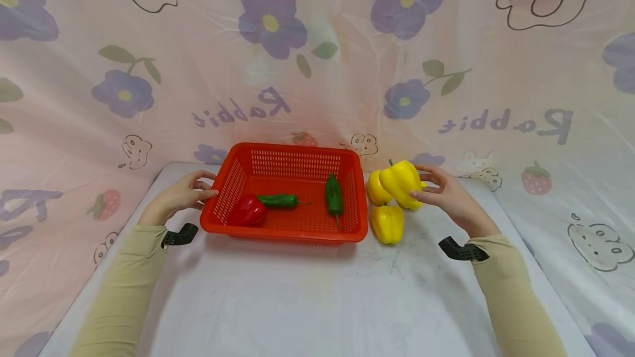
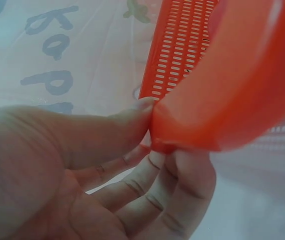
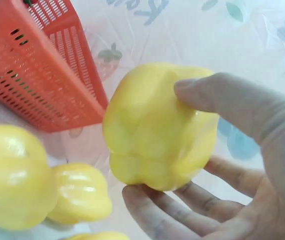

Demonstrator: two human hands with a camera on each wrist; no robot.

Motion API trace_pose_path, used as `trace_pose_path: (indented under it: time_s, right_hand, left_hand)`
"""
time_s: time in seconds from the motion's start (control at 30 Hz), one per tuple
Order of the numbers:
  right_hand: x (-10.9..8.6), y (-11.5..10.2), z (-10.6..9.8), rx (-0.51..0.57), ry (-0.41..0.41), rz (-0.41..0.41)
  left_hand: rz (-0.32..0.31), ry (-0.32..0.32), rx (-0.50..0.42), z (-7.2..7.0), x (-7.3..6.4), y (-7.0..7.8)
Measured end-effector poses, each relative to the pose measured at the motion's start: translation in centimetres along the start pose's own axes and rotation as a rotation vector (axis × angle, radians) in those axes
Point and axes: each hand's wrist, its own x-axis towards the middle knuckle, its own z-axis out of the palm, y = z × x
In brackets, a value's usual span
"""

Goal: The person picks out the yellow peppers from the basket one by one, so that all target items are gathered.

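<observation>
My left hand (image 1: pixel 181 197) pinches the left rim of a red plastic basket (image 1: pixel 292 234), thumb above and fingers beneath, as the left wrist view shows. Inside the basket are a red bell pepper (image 1: pixel 248 211) at the front left, one green chili pepper (image 1: pixel 279 200) lying crosswise, and another green chili pepper (image 1: pixel 334 194) near the right wall. My right hand (image 1: pixel 441 191) holds a yellow bell pepper (image 3: pixel 157 125) between thumb and fingers, to the right of the basket. Other yellow bell peppers sit close by, one at the front (image 1: pixel 388 225) and one partly hidden behind the held pepper (image 1: pixel 378 187).
A white-covered table (image 1: pixel 297 302) carries the basket and the loose peppers. Close behind it hangs a pink patterned curtain (image 1: pixel 317 92) with flowers and rabbits. Each wrist wears a black camera mount, the left one (image 1: pixel 179 235) and the right one (image 1: pixel 463 250).
</observation>
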Motion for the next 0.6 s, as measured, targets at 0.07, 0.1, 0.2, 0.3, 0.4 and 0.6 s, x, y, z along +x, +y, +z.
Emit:
trace_pose_path:
  time_s: [0.07,0.1,0.2,0.3,0.4,0.6]
  right_hand:
    - [-0.6,0.6,-0.3,-0.012,0.01,0.017]
    - [-0.8,0.8,-0.4,-0.015,0.015,0.023]
    - [-1.6,1.3,-0.8,-0.036,0.034,0.032]
    - [-2.3,1.7,-1.1,-0.055,0.05,0.032]
    - [-2.8,2.2,-1.3,-0.053,0.06,0.036]
    - [-3.7,3.7,-1.3,-0.045,0.073,0.059]
  left_hand:
    - [0.003,0.0,-0.003,0.0,0.0,0.0]
    - [0.004,0.0,-0.004,0.0,0.0,0.0]
    - [0.002,0.0,-0.007,0.1,0.0,0.1]
    - [-0.002,0.002,-0.002,0.1,0.0,0.2]
    - [-0.011,0.007,0.009,0.1,0.0,0.2]
    - [-0.005,0.011,0.003,0.0,0.0,0.0]
